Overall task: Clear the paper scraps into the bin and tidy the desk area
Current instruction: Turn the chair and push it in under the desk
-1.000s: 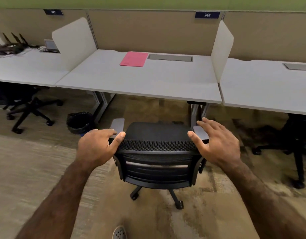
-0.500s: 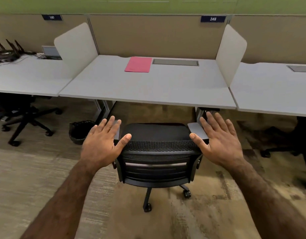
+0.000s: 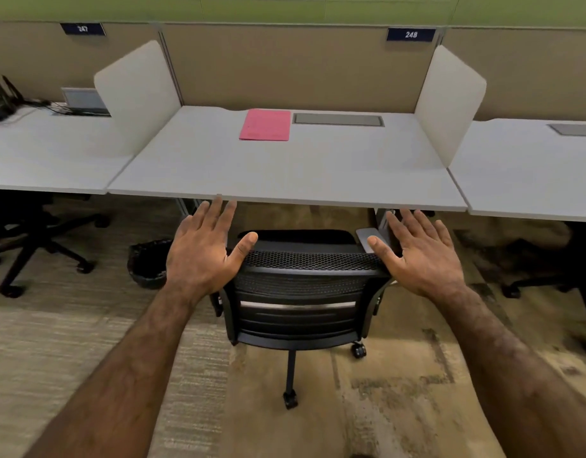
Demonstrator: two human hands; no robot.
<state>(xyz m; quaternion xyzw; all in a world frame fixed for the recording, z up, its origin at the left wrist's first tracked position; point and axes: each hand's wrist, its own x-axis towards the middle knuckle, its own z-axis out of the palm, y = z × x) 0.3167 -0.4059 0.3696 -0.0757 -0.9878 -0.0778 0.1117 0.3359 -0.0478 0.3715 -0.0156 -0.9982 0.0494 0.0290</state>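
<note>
The black office chair's seat is mostly hidden behind its backrest, its left armrest behind the left hand. That hand also covers the bin's right side. The left neighbouring desk and its cabled devices are cut by the frame edge. The far-left number plate is too blurred to read.

The office chair stands before the middle desk, its seat at the desk's front edge. A folder lies on the desk toward the back, just left of a cable hatch. Divider panels stand at either side of the desk. On the floor, left of the chair, sits a waste bin — under the desk's left corner. The left hand and right hand flank the chair's backrest top — thumbs at its corners.
</note>
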